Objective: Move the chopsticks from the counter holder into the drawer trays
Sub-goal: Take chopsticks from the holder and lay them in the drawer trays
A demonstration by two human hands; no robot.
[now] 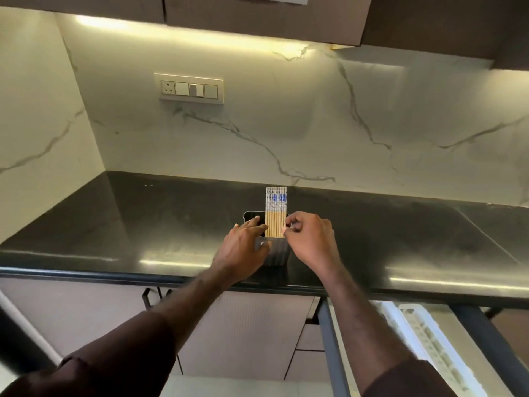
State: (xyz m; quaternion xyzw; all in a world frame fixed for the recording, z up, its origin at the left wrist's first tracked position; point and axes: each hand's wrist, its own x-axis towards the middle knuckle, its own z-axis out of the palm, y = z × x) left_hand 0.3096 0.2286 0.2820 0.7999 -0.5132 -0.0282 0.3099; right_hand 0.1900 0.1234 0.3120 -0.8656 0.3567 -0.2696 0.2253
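On the glossy black stone counter [143, 219], near its front edge, stands a small grey ribbed plastic holder [276, 253] with a flat row of pale wooden chopsticks with blue-and-white patterned tops [275, 213] standing upright in it. The left hand [243, 247] rests against the holder's left side, its fingers fairly straight and reaching over the rim beside the chopsticks. The right hand [312, 239] is at the chopsticks' right edge with fingers curled; the fingertips seem to pinch the outermost sticks, though the contact is too small to tell for sure. Behind rises a white marble-patterned backsplash [286, 124] carrying a white switch-and-socket panel [189, 88], lit from under the dark wall cabinets [286, 15]. Below the counter to the right, an open drawer with dark grey metal sides [332, 348] shows white plastic trays [423, 333], partly hidden by the right forearm. Pale cabinet doors [86, 316] sit to the left.
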